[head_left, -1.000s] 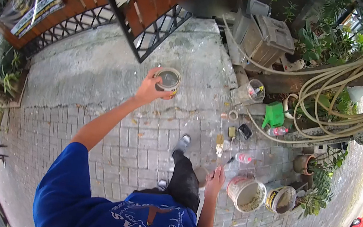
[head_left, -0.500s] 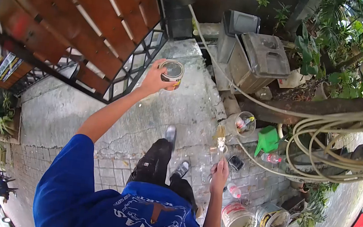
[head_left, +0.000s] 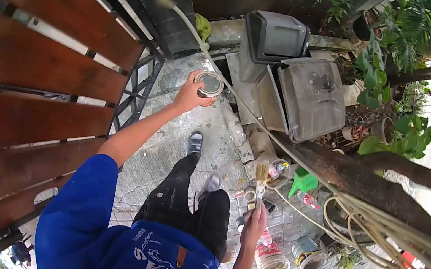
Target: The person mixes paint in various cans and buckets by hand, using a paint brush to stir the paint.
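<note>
My left hand (head_left: 190, 96) is wrapped round a small round tin can (head_left: 211, 85), held out at arm's length over the concrete, its flat top facing up at me. Lower on the right, my right hand (head_left: 254, 225) grips the handle of a paintbrush (head_left: 261, 176). Its pale brown bristles point away from me and overlap a clear tub (head_left: 279, 168) of odds and ends on the ground behind.
A slatted wooden gate (head_left: 54, 55) fills the left side. Grey bins (head_left: 310, 98) stand ahead on the right, with a hose (head_left: 242, 102) running past them. A green plastic container (head_left: 304, 183) and a paint bucket (head_left: 270, 261) sit to the right.
I have stepped forward, so the gate and bins appear closer. Both hands keep their hold on the can and the paintbrush, and the brush now points more straight ahead.
</note>
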The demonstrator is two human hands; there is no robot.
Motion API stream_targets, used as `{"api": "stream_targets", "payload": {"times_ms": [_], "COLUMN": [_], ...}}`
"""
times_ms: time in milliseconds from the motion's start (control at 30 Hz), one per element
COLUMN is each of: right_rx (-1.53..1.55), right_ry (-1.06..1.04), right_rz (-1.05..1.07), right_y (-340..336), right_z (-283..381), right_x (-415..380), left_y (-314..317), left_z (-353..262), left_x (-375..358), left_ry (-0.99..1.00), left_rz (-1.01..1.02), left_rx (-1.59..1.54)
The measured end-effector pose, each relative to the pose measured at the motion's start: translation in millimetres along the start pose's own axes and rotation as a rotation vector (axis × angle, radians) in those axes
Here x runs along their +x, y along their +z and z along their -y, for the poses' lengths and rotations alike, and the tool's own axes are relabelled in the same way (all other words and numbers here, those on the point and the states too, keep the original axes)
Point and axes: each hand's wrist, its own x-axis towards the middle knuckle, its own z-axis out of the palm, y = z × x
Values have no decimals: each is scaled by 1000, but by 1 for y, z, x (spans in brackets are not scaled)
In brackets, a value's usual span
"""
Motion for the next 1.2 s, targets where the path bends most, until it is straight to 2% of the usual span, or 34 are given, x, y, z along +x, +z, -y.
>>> {"api": "stream_targets", "payload": {"times_ms": [200, 333, 467, 733, 867, 967, 1200], "right_rx": [3, -73, -49, -66, -51, -72, -32], "right_ry": [47, 105, 134, 244, 292, 287, 314], "right_rz": [9, 47, 83, 104, 107, 118, 121], "right_y": [27, 32, 24, 5, 4, 1, 2], "right_z": [25, 38, 56, 72, 74, 71, 69], "right_x": [66, 117, 155, 200, 213, 218, 223], "left_y": [52, 88, 114, 158, 170, 167, 178], "left_z": [51, 74, 92, 121, 125, 131, 142], "left_x": [77, 108, 132, 172, 190, 210, 231], "left_ry": [-141, -295, -360, -487, -518, -736, -905], "left_rz": [88, 103, 127, 149, 65, 314, 390], "left_rx": [-36, -67, -28, -8, -41, -37, -232]}}
